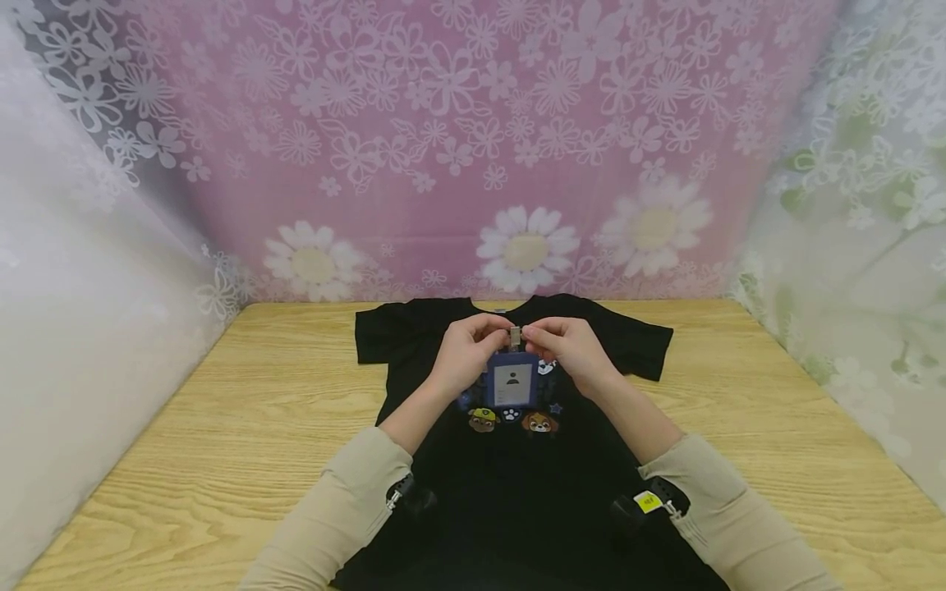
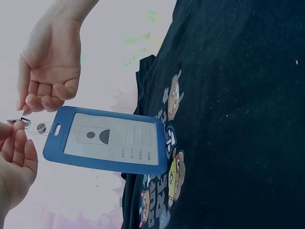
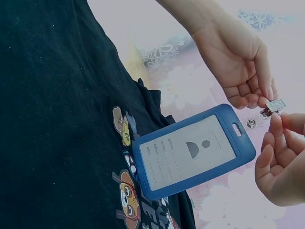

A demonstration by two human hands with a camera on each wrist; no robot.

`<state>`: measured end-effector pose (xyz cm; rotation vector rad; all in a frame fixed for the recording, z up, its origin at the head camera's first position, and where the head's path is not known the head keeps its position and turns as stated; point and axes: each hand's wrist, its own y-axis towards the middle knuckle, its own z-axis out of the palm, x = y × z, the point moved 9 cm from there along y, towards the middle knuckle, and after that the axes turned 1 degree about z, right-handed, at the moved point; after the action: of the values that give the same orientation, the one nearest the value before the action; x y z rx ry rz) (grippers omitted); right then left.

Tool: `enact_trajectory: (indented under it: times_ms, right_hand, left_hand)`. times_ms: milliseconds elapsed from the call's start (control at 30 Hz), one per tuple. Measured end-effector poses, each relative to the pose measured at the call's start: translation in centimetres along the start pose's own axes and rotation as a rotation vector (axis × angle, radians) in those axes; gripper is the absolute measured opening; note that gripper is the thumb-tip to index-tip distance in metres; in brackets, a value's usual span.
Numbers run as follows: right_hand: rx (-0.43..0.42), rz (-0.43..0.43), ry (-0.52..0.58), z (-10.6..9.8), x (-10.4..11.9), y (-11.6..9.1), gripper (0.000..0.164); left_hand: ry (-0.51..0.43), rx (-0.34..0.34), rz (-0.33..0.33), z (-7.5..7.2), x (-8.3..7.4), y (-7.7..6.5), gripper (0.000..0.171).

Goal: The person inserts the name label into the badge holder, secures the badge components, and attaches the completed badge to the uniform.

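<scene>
A blue badge holder (image 1: pixel 512 380) with a printed card behind its window hangs over the front of a black T-shirt (image 1: pixel 510 484). Its small metal clip (image 1: pixel 515 336) sits at the top, joined to the holder by a clear snap strap (image 3: pixel 252 123). My left hand (image 1: pixel 467 351) pinches the clip from the left between thumb and fingers. From the other side, my right hand (image 1: pixel 575 351) pinches the same clip. Both wrist views show the fingertips meeting at the metal piece, with the holder dangling beneath. Cartoon dog prints (image 2: pixel 176 174) lie behind the holder on the shirt.
The T-shirt is spread on a wood-grain table (image 1: pixel 296 435), with its collar toward the back edge. A pink flowered cloth (image 1: pixel 443 148) stands behind the table. Pale curtains (image 1: pixel 850 205) close off both sides.
</scene>
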<state>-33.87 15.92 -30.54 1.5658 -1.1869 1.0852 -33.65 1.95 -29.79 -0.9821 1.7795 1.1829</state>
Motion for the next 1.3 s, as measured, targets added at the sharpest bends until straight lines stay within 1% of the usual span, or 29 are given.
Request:
enact_trajectory:
  times_ms: [133,233,367,567,800,933,1167,1300]
  right_hand:
    - [0.033,-0.005,-0.035,0.13,0.04,-0.18,0.025]
    - [0.042,-0.024,-0.055,0.19,0.25,-0.21,0.025]
    - [0.025,-0.034,-0.049,0.17,0.37,-0.12,0.025]
    - [0.0,-0.027,-0.028,0.17,0.14,-0.07,0.026]
    - [-0.009,-0.006,-0.026,0.2,0.13,-0.24,0.025]
    - [-0.009,0.006,-0.008,0.25,0.01,-0.23,0.025]
    - [-0.004,-0.008,0.007,0.12,0.03,-0.29,0.027]
    - [-0.013,-0.014,0.011,-0.04,0.07,-0.26,0.027]
  left_hand:
    - [0.011,-0.001,-0.007,-0.01,-0.09,-0.04,0.018]
    - [0.024,-0.011,-0.008,-0.11,-0.09,0.07,0.017]
    - [0.041,-0.027,0.005,-0.19,-0.27,0.24,0.016]
    - [0.076,-0.03,0.031,-0.03,-0.72,0.32,0.016]
    - [0.091,-0.022,0.0,0.13,-0.76,0.26,0.017]
    - [0.066,-0.036,-0.005,0.14,-0.6,0.33,0.016]
    - [-0.054,-0.063,-0.057,0.27,-0.2,0.2,0.015]
    - [-0.071,-0.082,-0.074,0.21,-0.24,0.17,0.016]
